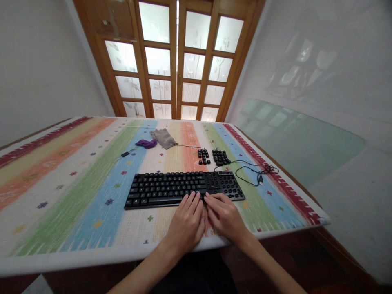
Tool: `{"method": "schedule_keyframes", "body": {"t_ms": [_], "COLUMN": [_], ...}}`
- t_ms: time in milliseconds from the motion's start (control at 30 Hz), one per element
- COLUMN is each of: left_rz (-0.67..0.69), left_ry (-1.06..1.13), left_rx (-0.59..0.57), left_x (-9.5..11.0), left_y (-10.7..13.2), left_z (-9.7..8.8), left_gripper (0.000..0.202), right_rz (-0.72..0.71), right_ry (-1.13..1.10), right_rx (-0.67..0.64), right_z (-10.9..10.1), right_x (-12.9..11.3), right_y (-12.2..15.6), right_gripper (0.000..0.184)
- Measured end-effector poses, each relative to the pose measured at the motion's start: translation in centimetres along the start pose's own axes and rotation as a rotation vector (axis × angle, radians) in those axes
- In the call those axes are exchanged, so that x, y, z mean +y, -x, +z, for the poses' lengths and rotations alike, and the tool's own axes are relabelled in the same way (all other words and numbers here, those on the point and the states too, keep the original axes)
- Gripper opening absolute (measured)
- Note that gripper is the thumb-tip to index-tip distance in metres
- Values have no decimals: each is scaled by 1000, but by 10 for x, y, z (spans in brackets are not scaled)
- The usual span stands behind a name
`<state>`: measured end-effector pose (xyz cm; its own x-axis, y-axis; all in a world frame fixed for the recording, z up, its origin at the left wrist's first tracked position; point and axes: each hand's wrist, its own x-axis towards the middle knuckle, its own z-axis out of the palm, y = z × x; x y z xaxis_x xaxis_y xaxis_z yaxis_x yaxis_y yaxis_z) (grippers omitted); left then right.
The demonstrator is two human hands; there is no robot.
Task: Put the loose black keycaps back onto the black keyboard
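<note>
A black keyboard (171, 190) lies across the striped cloth in front of me. Keycaps cover its left and middle parts, while several places on the right part look bare. My left hand (188, 218) rests at the keyboard's front edge, with its fingers stretched flat over the bottom row. Close beside it, my right hand (225, 212) has its fingers bent and pressed together at the same edge. Whatever its fingertips hold, if anything, is hidden. Behind the keyboard, loose black keycaps sit in two groups, a smaller left group (203, 157) and a larger right group (221, 157).
A cable (245, 167) loops to the right, its USB plug (260, 180) on the cloth. Farther back lie a grey cloth (163, 139), a purple cloth (146, 143) and a small black object (125, 154). The table's front edge (147, 254) is near my wrists.
</note>
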<state>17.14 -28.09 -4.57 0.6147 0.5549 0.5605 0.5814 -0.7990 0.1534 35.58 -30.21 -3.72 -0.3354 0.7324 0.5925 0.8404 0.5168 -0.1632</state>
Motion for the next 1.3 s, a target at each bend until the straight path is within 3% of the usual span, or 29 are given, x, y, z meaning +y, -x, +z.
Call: {"method": "schedule_keyframes", "body": {"t_ms": [167, 300, 567, 833, 1133, 1300], "left_rz": [83, 49, 33, 39, 48, 35], "left_ry": [-30, -104, -116, -97, -55, -56], "left_rx": [-112, -168, -334, -292, -312, -309], "left_x": [-12, -30, -75, -83, -106, -115], "left_y": [-11, -31, -62, -66, -52, -41], "left_z": [-6, -9, -10, -16, -36, -43], "left_gripper": [44, 52, 94, 109, 106, 107], "right_rz": [99, 115, 54, 50, 13, -6], "right_ry": [-105, -106, -143, -124, -123, -256], "right_rx": [71, -8, -19, -30, -63, -38], "right_z": [-4, 1, 8, 6, 17, -5], "right_x": [22, 28, 22, 16, -8, -4], "right_y": [5, 6, -1, -2, -16, -33], "right_gripper": [35, 38, 36, 36, 33, 24]}}
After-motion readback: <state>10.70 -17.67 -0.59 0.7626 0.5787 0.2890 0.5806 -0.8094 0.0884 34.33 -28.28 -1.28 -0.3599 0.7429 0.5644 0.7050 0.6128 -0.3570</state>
